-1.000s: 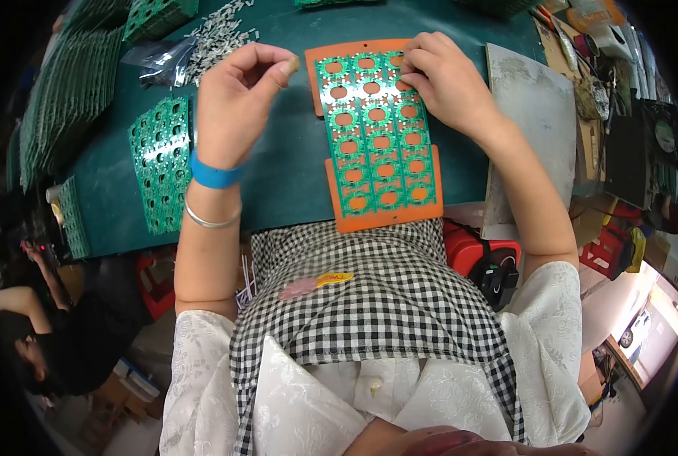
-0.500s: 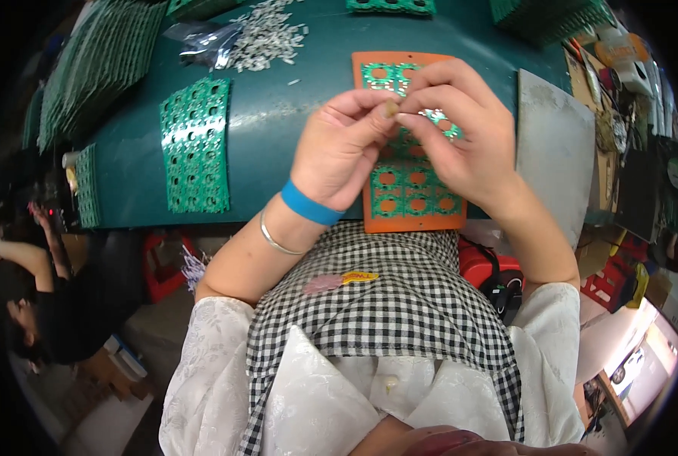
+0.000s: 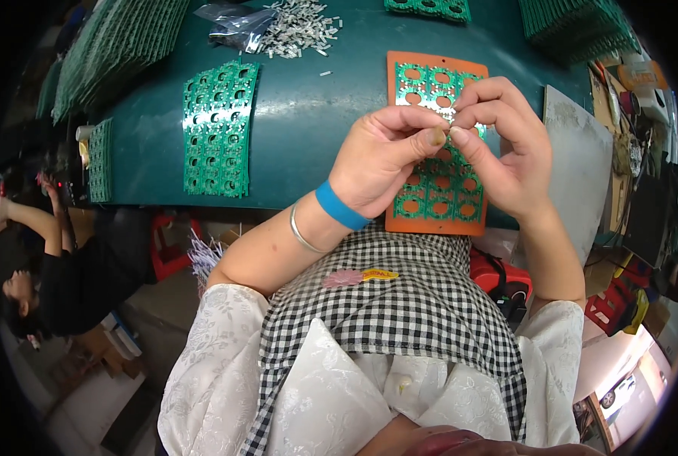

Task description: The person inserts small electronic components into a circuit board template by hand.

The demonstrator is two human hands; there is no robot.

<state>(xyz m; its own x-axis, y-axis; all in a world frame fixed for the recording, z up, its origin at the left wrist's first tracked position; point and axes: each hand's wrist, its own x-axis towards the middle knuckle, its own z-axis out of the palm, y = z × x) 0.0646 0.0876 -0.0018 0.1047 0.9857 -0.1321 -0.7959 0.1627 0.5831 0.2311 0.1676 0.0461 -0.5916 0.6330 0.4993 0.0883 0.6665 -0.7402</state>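
Observation:
A green circuit board panel (image 3: 411, 207) with rows of round cutouts lies on an orange plate (image 3: 435, 226) at the table's front edge. Above it, my left hand (image 3: 388, 156) pinches thumb against forefinger, with a blue band and a silver bangle at the wrist. Fingertip to fingertip with it, my right hand (image 3: 506, 148) is pinched too. Whatever lies between the fingertips is too small to make out. Both hands cover the panel's middle. Farther back, small white parts (image 3: 301, 30) are heaped on the table, and one loose white piece (image 3: 325, 74) lies nearer.
Another green panel stack (image 3: 219, 129) lies to the left, with tall panel stacks (image 3: 122, 53) behind it and more (image 3: 578, 26) at the far right. A clear plastic bag (image 3: 236, 26) touches the heap. A grey metal sheet (image 3: 575, 152) lies right; a person (image 3: 88, 243) sits at far left.
The view has shifted, so the table's things appear farther right and slightly different in height. Both hands stay pinched together over the panel, their fingertips a little lower against it.

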